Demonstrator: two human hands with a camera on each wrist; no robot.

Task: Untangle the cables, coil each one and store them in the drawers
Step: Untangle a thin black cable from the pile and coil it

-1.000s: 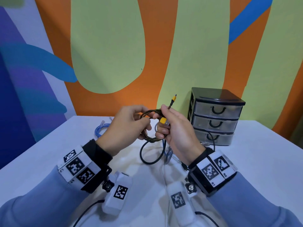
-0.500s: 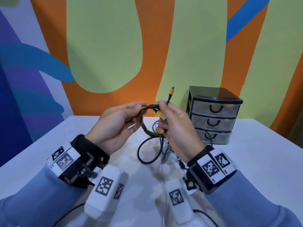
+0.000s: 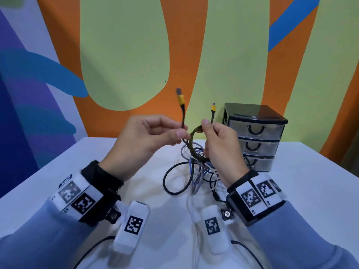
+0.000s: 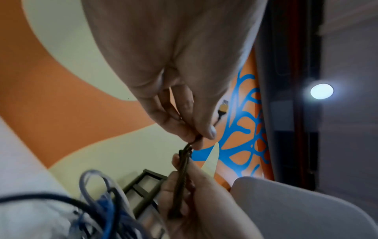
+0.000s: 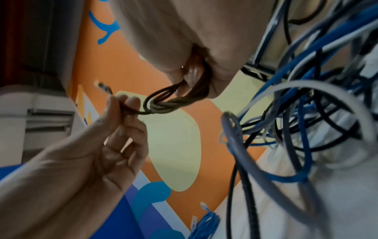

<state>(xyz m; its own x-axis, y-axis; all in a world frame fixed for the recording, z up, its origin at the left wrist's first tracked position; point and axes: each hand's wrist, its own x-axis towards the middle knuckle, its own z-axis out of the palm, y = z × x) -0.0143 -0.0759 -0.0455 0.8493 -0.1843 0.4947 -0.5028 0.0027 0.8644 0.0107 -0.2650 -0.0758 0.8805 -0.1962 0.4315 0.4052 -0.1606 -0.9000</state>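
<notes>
A dark braided cable (image 3: 192, 140) with yellow plugs is wound into a small coil held above the table. My right hand (image 3: 217, 140) grips the coil (image 5: 163, 105), thumb on top, with the small yellow plug (image 3: 213, 108) sticking up. My left hand (image 3: 155, 136) pinches the cable's free end (image 4: 196, 139) beside the coil, and the larger yellow plug (image 3: 180, 99) stands above it. Below the hands lies a tangle of black, blue, grey and white cables (image 3: 198, 173) on the white table (image 3: 310, 181). The three-drawer unit (image 3: 254, 136) stands behind my right hand, drawers closed.
A coiled blue cable (image 5: 204, 224) lies on the table to the left, seen only in the right wrist view. The painted wall (image 3: 124, 55) rises right behind the table. Thin black leads (image 3: 93, 247) run from the wrist cameras over the near table.
My left hand, open a moment ago, now pinches the free end and has pulled the larger yellow plug up and to the left of the coil. Both hands have risen slightly.
</notes>
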